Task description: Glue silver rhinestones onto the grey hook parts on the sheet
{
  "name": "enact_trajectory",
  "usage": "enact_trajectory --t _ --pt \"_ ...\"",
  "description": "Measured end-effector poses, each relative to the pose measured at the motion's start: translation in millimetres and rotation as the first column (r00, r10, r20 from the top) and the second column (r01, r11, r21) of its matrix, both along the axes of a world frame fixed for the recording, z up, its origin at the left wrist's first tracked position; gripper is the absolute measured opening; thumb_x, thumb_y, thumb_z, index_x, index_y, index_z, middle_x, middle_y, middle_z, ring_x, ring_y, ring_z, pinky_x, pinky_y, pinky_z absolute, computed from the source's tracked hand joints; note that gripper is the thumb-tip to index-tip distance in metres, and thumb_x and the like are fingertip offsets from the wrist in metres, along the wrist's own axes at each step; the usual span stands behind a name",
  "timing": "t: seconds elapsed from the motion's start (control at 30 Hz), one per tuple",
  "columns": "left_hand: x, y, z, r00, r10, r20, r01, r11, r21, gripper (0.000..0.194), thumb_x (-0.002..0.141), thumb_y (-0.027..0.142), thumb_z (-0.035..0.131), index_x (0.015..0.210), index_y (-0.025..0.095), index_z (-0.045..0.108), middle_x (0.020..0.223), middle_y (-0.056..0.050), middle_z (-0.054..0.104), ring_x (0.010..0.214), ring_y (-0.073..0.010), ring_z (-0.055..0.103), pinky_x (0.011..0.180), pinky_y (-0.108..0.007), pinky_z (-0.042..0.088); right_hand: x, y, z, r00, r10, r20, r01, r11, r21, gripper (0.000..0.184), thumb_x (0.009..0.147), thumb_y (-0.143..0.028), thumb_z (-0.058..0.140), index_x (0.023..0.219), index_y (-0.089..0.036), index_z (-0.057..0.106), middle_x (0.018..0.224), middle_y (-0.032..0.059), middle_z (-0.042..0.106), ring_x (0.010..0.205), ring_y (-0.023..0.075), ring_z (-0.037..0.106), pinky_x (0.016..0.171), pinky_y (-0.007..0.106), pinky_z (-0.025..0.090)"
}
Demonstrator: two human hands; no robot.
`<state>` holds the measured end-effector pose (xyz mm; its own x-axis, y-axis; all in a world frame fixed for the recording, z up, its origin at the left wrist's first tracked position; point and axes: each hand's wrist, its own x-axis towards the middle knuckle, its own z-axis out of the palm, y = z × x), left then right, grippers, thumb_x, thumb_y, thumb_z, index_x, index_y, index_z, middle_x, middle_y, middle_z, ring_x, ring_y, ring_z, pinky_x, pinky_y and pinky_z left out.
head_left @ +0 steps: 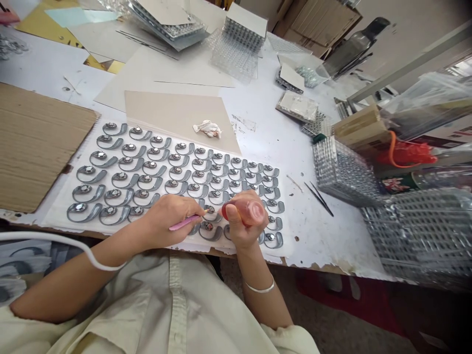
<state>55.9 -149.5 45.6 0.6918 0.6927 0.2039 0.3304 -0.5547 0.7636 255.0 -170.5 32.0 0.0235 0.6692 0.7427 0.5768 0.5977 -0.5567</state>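
Viewed bench (317,238), white mat (59,214) along front edge. Noted right hand (244,228), grip closed around red bottle (248,204); left hand (169,216), grip pinching pink stick (184,222). Found grey curled pieces (110,211) in rows on mat, mostly stone-topped; cannot tell finished from unfinished. Appear smooth-banded, bright on top.

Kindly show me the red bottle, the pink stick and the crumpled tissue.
Red bottle (246,206), head view: its body.
Pink stick (183,222), head view: its exposed shaft.
Crumpled tissue (208,129), head view: its middle.
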Motion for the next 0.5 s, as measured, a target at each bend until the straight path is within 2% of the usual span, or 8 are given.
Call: enact_trajectory --t 0.5 --pt "-1.2 1.5 -5.2 0.998 0.047 0.033 -0.045 0.997 -0.069 0.016 0.084 0.016 0.055 0.093 0.016 0.067 0.086 -0.003 0.073 0.076 -0.0157 0.069 0.067 -0.024 0.053 -1.2 -0.8 -0.3 0.999 0.038 -0.038 -0.039 0.999 -0.030 0.013 0.083 -0.018 0.059 0.072 -0.021 0.052 0.063 -0.0012 0.053 0.063 0.0160 0.053 0.059 0.034 0.045"
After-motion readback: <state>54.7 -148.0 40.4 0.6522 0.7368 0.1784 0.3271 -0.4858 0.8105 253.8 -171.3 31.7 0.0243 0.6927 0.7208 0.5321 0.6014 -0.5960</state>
